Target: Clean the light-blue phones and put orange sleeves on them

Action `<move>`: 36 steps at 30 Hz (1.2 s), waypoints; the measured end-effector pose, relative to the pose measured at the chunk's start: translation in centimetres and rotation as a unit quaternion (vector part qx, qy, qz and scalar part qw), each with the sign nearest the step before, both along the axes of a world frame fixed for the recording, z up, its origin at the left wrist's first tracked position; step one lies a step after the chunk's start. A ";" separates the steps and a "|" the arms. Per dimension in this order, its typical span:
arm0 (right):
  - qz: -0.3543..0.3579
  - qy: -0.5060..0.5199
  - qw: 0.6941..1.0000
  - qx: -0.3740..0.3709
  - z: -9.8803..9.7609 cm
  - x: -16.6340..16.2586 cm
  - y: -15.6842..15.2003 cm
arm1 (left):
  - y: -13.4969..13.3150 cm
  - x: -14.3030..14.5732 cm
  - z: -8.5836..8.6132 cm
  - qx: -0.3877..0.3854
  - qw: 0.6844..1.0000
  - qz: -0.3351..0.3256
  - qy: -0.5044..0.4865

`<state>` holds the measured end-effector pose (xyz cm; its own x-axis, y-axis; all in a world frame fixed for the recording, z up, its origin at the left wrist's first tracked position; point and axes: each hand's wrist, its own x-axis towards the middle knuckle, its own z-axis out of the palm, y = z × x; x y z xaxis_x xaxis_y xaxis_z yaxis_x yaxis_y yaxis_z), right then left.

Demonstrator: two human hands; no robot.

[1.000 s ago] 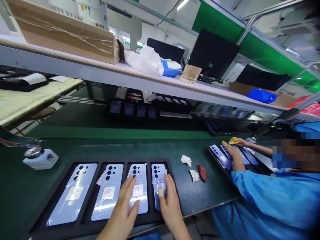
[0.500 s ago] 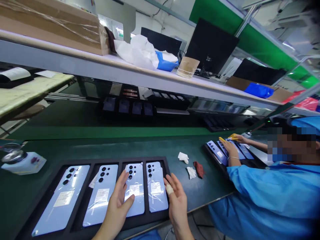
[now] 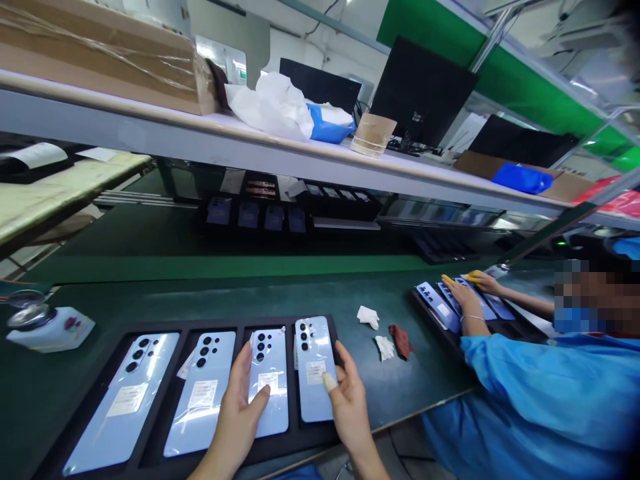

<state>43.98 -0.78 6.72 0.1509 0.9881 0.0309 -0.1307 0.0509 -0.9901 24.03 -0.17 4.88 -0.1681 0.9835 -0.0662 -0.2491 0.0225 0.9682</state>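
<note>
Grips rightmost phone (image 3: pixel 313 347) with right hand (image 3: pixel 349 399), lower centre of frame; holds left hand (image 3: pixel 237 403), thumb and fingers apart, at adjacent phone (image 3: pixel 274 413) in black tray (image 3: pixel 187 335).

The dark green desk (image 3: pixel 320 297) has a glossy top and carries a black, compartmented tray (image 3: pixel 295 443). From that tray, a white bottle (image 3: pixel 53 330) with a metal top sits at ten o'clock. Between two and three o'clock lie two crumpled white scraps (image 3: pixel 369 317) and a reddish-brown rag (image 3: pixel 401 341), with a second black tray (image 3: pixel 450 339) farther out.
</note>
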 end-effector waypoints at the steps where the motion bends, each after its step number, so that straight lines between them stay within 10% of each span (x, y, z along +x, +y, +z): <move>1: -0.008 -0.008 1.000 0.009 0.0 0.2 0.3 | 0.0 0.1 0.1 -0.003 1.000 0.000 0.004; 11: -0.097 -0.410 0.899 0.123 -0.6 1.1 2.7 | 0.5 -0.8 1.9 -0.040 0.994 0.045 -0.094; 18: -0.082 -0.419 0.897 0.117 -0.5 1.3 2.4 | 1.3 -0.5 3.7 -0.137 0.980 -0.005 -0.145; 26: -0.080 -0.410 0.901 0.115 -0.6 1.6 2.5 | 2.9 -0.5 3.4 -0.022 0.994 -0.009 -0.109; 36: -0.063 -0.406 0.907 0.091 -0.8 1.9 2.4 | 2.2 -5.3 3.2 0.057 0.971 0.063 0.223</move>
<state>45.89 1.57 5.89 0.1171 0.9321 0.3428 0.6556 0.1867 -0.7316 18.73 2.00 8.12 -0.2745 0.9500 0.1490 0.2021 -0.0945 0.9748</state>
